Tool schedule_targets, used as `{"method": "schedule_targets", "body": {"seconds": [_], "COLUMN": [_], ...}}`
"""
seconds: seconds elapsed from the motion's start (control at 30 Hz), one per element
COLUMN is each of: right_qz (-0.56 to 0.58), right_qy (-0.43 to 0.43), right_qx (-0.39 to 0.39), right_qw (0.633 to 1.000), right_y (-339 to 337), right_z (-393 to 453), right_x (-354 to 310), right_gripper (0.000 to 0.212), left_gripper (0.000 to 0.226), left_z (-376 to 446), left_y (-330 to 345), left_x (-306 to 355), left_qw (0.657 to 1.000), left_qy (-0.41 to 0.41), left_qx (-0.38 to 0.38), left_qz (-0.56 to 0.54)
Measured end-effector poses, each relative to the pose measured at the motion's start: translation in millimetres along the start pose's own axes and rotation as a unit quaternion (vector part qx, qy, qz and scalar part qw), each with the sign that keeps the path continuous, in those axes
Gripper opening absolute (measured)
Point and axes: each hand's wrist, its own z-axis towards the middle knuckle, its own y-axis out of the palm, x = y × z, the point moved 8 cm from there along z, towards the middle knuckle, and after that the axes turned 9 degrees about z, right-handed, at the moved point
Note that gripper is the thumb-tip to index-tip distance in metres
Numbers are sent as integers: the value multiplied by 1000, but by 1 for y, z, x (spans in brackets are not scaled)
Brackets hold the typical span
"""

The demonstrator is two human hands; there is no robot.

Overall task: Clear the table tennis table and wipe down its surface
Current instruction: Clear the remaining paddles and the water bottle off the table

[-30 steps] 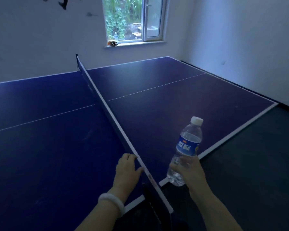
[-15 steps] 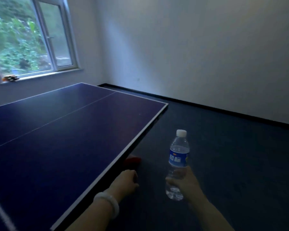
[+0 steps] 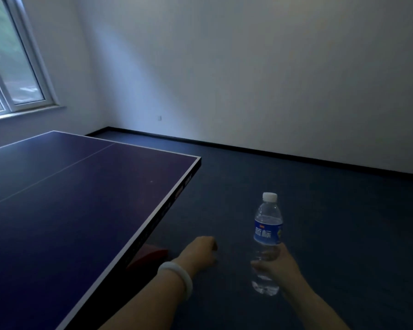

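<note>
Water bottle [image 3: 267,236]: I see it upright, long axis vertical, white cap on top, off the table tennis table [image 3: 69,198], over the floor.
Right hand [image 3: 275,265]: my fingers wrap its lower half.
Left hand [image 3: 199,254]: fingers curled under, holding nothing I can see, just beside the table's edge.

A white-framed window [image 3: 14,65] sits in the left wall, with blurred greenery behind its glass and a pale sill beneath it. A plain white wall [image 3: 248,67] fills the back of the room, and a small pale wall plate [image 3: 159,118] is set low on it near the corner. A black skirting board [image 3: 272,153] runs along its foot, meeting the dark blue floor [image 3: 332,222]. A red flat object [image 3: 150,254] lies low under the table's near edge, partly hidden; what it is cannot be told.
</note>
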Motion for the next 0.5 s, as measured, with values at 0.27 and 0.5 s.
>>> {"method": "schedule_targets", "body": {"seconds": [0.27, 0.5], "right_qz": [-13, -5], "right_qy": [-7, -7], "right_qx": [25, 25], "right_qw": [1000, 1000], "right_y": [8, 15], "right_z": [213, 379], "right_x": [-74, -138], "right_gripper": [40, 40], "left_gripper": [32, 26], "left_z": [213, 370], "left_y": [-58, -132], "left_x": [-10, -6], "left_qw": [1000, 1000], "left_qy": [3, 9], "left_qx": [-19, -1], "left_qz": [-25, -14]}}
